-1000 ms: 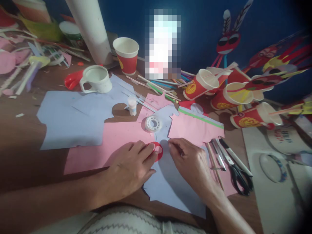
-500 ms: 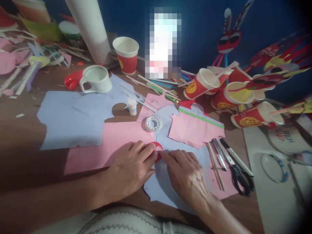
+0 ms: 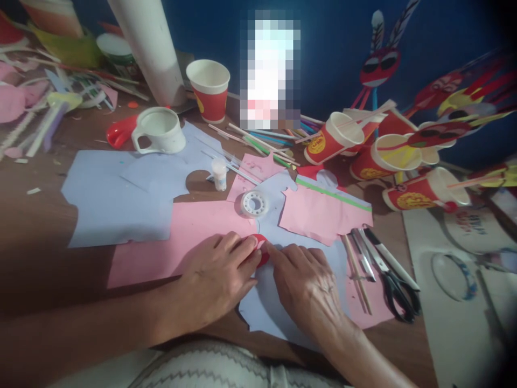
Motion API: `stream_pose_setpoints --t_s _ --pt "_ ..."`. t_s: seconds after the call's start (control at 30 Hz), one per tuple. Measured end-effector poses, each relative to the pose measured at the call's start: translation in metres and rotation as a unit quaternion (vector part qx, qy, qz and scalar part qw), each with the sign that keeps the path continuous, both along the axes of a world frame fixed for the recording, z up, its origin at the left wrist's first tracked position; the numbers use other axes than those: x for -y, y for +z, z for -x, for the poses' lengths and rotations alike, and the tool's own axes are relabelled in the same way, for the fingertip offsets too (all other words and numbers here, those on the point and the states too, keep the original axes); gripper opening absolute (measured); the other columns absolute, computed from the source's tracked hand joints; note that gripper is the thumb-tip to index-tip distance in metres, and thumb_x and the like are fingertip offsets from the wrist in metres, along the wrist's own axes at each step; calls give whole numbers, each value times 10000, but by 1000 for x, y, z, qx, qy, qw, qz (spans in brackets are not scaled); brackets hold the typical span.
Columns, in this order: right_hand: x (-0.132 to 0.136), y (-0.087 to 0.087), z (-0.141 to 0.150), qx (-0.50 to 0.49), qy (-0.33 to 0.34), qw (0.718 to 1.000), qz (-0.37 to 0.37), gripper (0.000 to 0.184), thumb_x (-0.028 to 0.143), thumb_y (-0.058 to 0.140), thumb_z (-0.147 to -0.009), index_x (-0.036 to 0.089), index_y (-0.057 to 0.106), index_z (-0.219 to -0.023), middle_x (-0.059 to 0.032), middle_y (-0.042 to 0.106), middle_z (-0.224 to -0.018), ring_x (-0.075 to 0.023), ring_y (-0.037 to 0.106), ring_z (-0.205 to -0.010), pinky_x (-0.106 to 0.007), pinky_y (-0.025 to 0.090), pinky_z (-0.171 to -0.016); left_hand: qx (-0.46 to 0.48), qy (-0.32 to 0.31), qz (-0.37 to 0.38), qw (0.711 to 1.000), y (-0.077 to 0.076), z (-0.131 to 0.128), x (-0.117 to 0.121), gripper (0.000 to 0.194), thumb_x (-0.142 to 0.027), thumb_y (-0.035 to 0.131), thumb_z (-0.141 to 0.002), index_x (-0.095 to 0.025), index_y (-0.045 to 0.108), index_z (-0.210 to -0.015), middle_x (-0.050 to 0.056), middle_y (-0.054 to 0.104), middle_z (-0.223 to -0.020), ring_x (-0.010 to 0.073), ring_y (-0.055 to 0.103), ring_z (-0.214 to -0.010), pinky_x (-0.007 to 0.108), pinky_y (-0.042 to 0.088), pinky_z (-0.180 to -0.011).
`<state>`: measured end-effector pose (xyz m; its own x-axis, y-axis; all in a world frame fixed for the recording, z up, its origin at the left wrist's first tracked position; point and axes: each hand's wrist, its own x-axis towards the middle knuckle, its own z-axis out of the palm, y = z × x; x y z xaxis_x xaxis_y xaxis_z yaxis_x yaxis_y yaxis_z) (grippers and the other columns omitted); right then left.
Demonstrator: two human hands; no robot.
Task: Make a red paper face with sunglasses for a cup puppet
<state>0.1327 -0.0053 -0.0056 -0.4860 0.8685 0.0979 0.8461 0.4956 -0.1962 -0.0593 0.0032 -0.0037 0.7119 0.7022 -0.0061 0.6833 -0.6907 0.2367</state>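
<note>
My left hand (image 3: 216,280) lies flat, fingers stretched, pressing a small red paper ring (image 3: 261,249) onto the lilac sheet (image 3: 274,302). From the right, my right hand (image 3: 307,285) meets it, its fingers extended and the fingertips resting on the same red ring. Both hands cover most of the ring; only its top edge shows. A pink sheet (image 3: 177,237) lies under my left hand. Just beyond the ring sits a roll of clear tape (image 3: 254,203).
Scissors (image 3: 393,283), a pen and sticks lie to the right. A small glue bottle (image 3: 219,174), a white mug (image 3: 159,130), an upright red paper cup (image 3: 210,90), several tipped red cups (image 3: 339,139) and craft masks crowd the back. A white post (image 3: 147,48) stands behind.
My right hand has slid left across the lilac sheet onto the red ring, covering most of it. My left hand has stayed in place.
</note>
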Motion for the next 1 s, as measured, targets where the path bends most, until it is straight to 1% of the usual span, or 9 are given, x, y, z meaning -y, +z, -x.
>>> stream_pose_setpoints --t_s 0.13,0.27,0.33,0.4,0.53,0.67,0.9,1.0 --pt "1 0 -2 -8 6 1000 12 379 133 403 -898 202 561 -1234 -33 589 -732 -196 515 -640 -327 292 -656 4 -13 -17 1000 -1 0 1 336 -286 373 -935 -125 530 -1184 106 492 -1224 268 443 -964 431 448 -768" --pt "2 1 1 58 13 998 1 424 86 448 -851 208 563 -1241 -43 599 -754 -196 521 -643 -341 286 -677 2 2 -4 1000 -2 0 1 367 -294 398 -927 -116 495 -1234 112 490 -1235 257 452 -961 425 452 -787" --pt "1 3 4 89 15 996 4 429 72 486 -829 199 574 -1229 -40 599 -743 -199 532 -643 -348 285 -682 -1 4 -8 1000 -3 1 2 385 -306 421 -919 -115 482 -1248 116 493 -1238 258 456 -962 427 454 -797" --pt "1 4 7 101 16 995 7 418 79 523 -820 197 583 -1216 -33 598 -728 -199 540 -636 -349 285 -673 -1 1 -19 1000 -4 2 2 370 -311 427 -917 -116 503 -1222 119 498 -1240 262 461 -972 427 456 -804" --pt "1 5 10 91 5 996 2 408 80 557 -809 205 590 -1197 -22 598 -725 -194 545 -620 -343 292 -660 6 -6 -23 1000 -2 3 4 332 -310 419 -924 -111 549 -1156 128 492 -1264 269 465 -1011 425 460 -826" --pt "1 3 8 78 7 997 -1 403 82 527 -825 200 581 -1207 -24 601 -738 -185 538 -619 -335 299 -660 11 -4 -31 999 2 3 6 333 -307 422 -925 -97 564 -1141 145 502 -1269 271 472 -1023 429 463 -844" --pt "-2 2 -3 -23 21 999 19 391 78 398 -858 192 589 -1180 -21 598 -713 -154 516 -628 -288 310 -633 11 -21 -71 997 2 3 7 302 -293 428 -924 -105 594 -1092 156 525 -1240 270 477 -1015 420 469 -825" --pt "1 1 -1 -6 21 1000 -2 409 78 424 -848 203 568 -1210 -16 592 -714 -155 509 -610 -299 301 -640 5 -14 -63 998 2 3 7 315 -288 405 -932 -102 580 -1117 151 515 -1258 264 477 -1008 417 469 -831"
